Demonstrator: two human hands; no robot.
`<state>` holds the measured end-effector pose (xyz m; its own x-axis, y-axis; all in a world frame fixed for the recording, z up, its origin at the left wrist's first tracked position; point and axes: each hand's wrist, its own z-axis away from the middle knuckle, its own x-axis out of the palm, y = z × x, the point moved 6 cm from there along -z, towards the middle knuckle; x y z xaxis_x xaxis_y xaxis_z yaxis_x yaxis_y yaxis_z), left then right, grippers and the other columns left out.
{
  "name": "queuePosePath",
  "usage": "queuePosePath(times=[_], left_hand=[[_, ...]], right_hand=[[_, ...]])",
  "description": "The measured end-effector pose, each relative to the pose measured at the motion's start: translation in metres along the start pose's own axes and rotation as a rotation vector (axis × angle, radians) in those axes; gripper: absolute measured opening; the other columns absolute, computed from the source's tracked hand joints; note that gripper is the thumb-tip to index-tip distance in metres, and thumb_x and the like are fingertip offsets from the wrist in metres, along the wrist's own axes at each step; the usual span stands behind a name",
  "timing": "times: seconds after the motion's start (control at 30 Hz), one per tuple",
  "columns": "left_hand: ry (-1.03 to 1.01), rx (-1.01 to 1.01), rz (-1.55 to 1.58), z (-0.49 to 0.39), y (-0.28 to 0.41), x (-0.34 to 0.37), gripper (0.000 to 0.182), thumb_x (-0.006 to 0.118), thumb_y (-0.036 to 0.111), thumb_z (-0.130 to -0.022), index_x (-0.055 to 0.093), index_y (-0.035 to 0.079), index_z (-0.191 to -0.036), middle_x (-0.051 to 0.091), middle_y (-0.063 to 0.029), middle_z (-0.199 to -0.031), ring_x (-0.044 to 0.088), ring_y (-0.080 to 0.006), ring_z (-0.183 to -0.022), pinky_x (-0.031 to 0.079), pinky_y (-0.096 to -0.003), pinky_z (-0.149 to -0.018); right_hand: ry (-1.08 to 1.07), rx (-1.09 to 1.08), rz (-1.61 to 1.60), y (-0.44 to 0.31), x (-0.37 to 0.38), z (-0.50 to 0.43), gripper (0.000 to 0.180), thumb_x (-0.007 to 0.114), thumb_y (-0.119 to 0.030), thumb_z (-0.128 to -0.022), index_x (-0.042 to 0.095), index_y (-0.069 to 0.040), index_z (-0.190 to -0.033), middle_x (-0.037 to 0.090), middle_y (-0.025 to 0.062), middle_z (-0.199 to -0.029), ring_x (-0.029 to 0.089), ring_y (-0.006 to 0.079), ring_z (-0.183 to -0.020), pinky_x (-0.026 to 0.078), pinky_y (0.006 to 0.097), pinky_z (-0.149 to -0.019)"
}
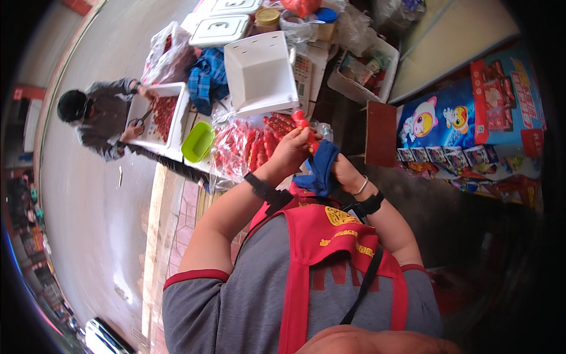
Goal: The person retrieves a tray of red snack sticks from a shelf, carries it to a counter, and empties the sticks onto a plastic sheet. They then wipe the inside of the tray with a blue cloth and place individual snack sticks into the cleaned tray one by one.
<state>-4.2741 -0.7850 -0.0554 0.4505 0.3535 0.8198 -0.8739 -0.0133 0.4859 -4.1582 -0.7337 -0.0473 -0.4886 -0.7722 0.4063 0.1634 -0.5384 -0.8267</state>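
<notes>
My left hand (292, 148) is closed around a red plastic-wrapped item (301, 120) with yellow print, long and narrow, its upper end sticking out past the fingers. A blue cloth (322, 170) hangs against the lower end of this item, and my right hand (346, 173) grips the cloth from the other side. Below and left of the hands, many similar red wrapped packets (261, 146) lie in a heap on the table, partly under clear plastic. An open white box (261, 75) stands just beyond the heap.
A light-green plastic tub (197, 141) sits left of the packets. Past it, a co-worker (104, 115) holds scissors (142, 118) over a white tray (178, 113) of red pieces. A blue plaid cloth (208, 79), lidded containers (220, 30) and a white bin (389, 55) surround the box.
</notes>
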Motion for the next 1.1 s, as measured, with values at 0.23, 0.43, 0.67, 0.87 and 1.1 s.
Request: queuePosePath(times=[0.23,0.43,0.67,0.87,1.1], left_hand=[[0.048,0.03,0.14,-0.031,0.037,-0.036,0.032,0.05,0.034,-0.095,0.052,0.006,-0.11,0.059,-0.0079,-0.091,0.059,-0.0205,-0.085,0.05,-0.035,-0.079],[0.326,0.138,-1.135,-0.086,0.152,-0.113,0.025,0.057,0.023,-0.091,0.058,0.003,-0.105,0.061,-0.0052,-0.083,0.057,-0.0104,-0.073,0.045,-0.0245,-0.064],[0.472,-0.083,-2.036,-0.171,0.177,-0.192,0.027,0.061,0.025,-0.083,0.06,0.005,-0.101,0.065,-0.0192,-0.096,0.061,-0.0364,-0.093,0.047,-0.045,-0.081],[0.465,-0.031,-2.12,-0.191,0.141,-0.23,0.027,0.058,0.025,-0.084,0.06,0.009,-0.105,0.059,-0.0211,-0.11,0.058,-0.0388,-0.101,0.046,-0.047,-0.087],[0.297,0.391,-2.01,-0.168,0.15,-0.183,0.03,0.062,0.017,-0.08,0.059,0.006,-0.107,0.058,-0.019,-0.107,0.056,-0.037,-0.101,0.046,-0.0434,-0.087]], right_hand=[[0.084,0.038,-0.073,-0.018,-0.021,0.005,0.031,0.039,-0.014,-0.098,0.053,0.0,-0.121,0.063,0.0095,-0.109,0.063,0.0174,-0.094,0.052,0.0307,-0.085],[0.264,-0.09,-0.463,-0.003,-0.091,0.065,0.046,0.038,-0.032,-0.098,0.046,0.0,-0.129,0.056,0.0148,-0.123,0.058,0.0266,-0.108,0.048,0.0405,-0.093],[0.643,-0.151,-0.482,0.06,-0.132,0.112,0.04,0.044,-0.031,-0.097,0.052,-0.003,-0.123,0.058,0.0095,-0.119,0.058,0.0225,-0.108,0.047,0.0382,-0.095],[0.755,-0.104,-0.453,0.059,-0.123,0.134,0.035,0.042,-0.028,-0.098,0.055,-0.002,-0.118,0.06,0.0086,-0.114,0.059,0.0213,-0.104,0.048,0.0373,-0.093],[0.749,-0.056,-0.471,0.056,-0.127,0.124,0.038,0.041,-0.029,-0.098,0.052,-0.002,-0.122,0.059,0.0103,-0.118,0.058,0.0232,-0.107,0.048,0.0384,-0.094]])
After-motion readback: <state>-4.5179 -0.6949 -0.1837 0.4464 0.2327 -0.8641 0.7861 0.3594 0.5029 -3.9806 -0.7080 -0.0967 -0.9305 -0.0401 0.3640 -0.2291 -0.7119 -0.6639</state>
